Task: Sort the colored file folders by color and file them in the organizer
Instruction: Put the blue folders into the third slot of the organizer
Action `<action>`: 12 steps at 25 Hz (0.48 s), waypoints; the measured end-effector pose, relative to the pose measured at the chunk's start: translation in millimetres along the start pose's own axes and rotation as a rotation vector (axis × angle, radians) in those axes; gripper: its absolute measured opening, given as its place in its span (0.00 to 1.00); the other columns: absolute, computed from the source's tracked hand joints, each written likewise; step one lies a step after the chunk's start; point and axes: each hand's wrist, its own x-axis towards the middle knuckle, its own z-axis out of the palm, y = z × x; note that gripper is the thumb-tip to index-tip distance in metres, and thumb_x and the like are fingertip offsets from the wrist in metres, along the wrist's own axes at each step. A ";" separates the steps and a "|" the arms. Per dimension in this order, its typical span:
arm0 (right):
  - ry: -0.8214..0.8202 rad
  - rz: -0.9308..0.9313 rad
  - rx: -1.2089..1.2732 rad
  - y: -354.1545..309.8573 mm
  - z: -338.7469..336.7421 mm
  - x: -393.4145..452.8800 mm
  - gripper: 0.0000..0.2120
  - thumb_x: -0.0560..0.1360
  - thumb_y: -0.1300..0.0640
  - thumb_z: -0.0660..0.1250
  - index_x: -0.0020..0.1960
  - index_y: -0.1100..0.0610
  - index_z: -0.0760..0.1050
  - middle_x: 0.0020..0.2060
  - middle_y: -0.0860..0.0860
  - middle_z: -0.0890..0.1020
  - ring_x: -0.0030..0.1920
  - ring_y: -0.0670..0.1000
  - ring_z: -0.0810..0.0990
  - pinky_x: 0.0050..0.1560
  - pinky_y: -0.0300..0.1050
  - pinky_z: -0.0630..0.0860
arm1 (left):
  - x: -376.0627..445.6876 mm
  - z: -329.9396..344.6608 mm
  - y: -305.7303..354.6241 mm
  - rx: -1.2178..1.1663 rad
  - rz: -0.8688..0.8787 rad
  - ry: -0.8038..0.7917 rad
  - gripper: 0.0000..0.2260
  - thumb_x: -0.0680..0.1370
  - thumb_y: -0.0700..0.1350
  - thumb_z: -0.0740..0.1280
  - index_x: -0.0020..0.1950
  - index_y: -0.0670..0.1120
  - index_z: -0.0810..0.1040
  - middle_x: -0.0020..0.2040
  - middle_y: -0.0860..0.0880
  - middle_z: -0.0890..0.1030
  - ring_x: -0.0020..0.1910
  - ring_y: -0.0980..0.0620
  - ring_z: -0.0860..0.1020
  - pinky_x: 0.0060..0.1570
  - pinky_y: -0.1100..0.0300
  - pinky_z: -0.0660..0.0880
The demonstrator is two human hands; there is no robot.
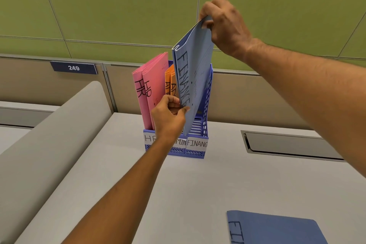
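Now both of my hands hold one blue folder (195, 77), marked FINANCE, above the purple organizer (176, 150) at the far side of the tabletop (198, 184). My right hand (223, 26) pinches the folder's top corner; my left hand (168, 117) grips its lower edge near the spine, thumb on the face. The folder's long axis runs nearly vertical, tilted so that its top leans toward the right hand. Its bottom corner dips into the rightmost compartment, labelled FINANCE, though whether it touches the organizer's floor I cannot tell.

Pink folders (145, 93) stand in the left compartment, marked HR; orange folders (170, 83) stand in the middle one, largely hidden behind the blue folder and my left hand.

Judgement: the coming move is a straight descent along the folder's long axis, the left hand, nearer the slot, steering the lower edge clear of the divider.

A second blue folder (273, 228) lies flat on the tabletop near me, well apart from the organizer, not yet filed.
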 end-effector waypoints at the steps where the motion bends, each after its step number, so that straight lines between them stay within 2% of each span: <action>1: -0.007 -0.003 -0.004 1.1 2.0 -0.7 0.08 0.74 0.67 0.63 0.53 0.62 0.77 0.49 0.61 0.78 0.49 0.59 0.76 0.42 0.43 0.67 | 1.5 2.3 -2.8 -0.005 -0.005 -0.001 0.13 0.69 0.39 0.77 0.46 0.48 0.75 0.42 0.54 0.81 0.41 0.59 0.81 0.41 0.75 0.76; 7: -0.033 -0.006 -0.030 4.0 6.9 5.2 0.09 0.76 0.67 0.62 0.55 0.62 0.76 0.52 0.61 0.77 0.52 0.58 0.75 0.44 0.41 0.66 | 4.9 11.9 -5.1 -0.002 -0.033 -0.029 0.13 0.70 0.40 0.77 0.47 0.49 0.75 0.40 0.57 0.79 0.40 0.60 0.80 0.41 0.74 0.76; 12: -0.060 -0.006 -0.025 2.6 10.6 6.8 0.11 0.75 0.68 0.62 0.56 0.61 0.75 0.51 0.61 0.77 0.52 0.59 0.75 0.46 0.48 0.73 | 8.6 12.4 -7.1 0.026 -0.039 -0.052 0.12 0.70 0.41 0.76 0.47 0.49 0.75 0.40 0.57 0.79 0.39 0.60 0.80 0.40 0.75 0.75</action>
